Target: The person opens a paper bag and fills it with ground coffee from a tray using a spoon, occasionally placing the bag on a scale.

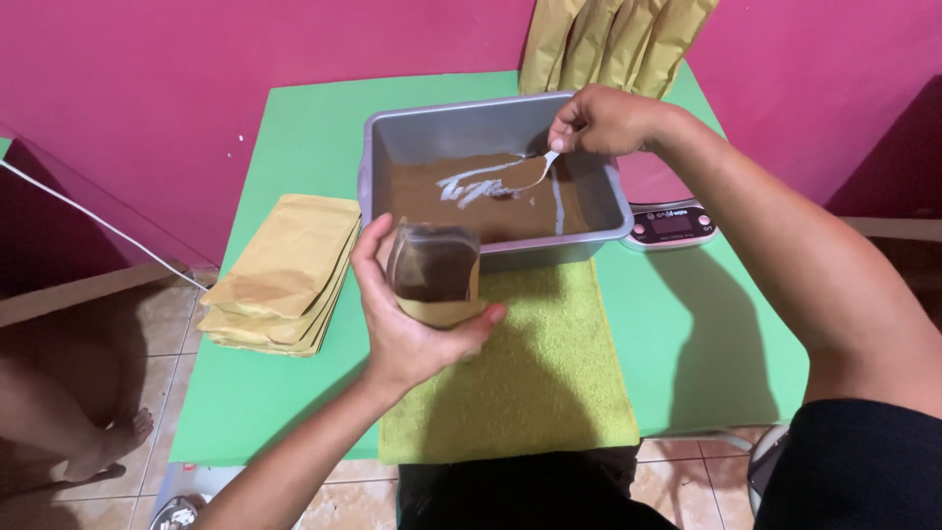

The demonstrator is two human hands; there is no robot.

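The left hand [412,324] is gripping an open stand-up pouch [435,273] with a clear window, fingers wrapped round its back and thumb across the base, holding it upright just in front of the grey tub [491,118], probably so its mouth is staying close to the powder. The right hand [603,120] is closed in a pinch on the handle of a white spoon [538,172], reaching over the tub's far side and dipping the bowl into the thin layer of brown powder [432,196], where pale scrape marks are showing the tub's bottom. The tub is sitting on the green bench [294,137], its near edge touching a yellow-green towel [530,373] lying in front of it, seemingly there to catch spills. A stack of flat tan pouches [285,270] is lying to the left within easy reach, more tan pouches [613,39] are leaning against the pink wall behind, and a small digital scale [669,224] is sitting just right of the tub.
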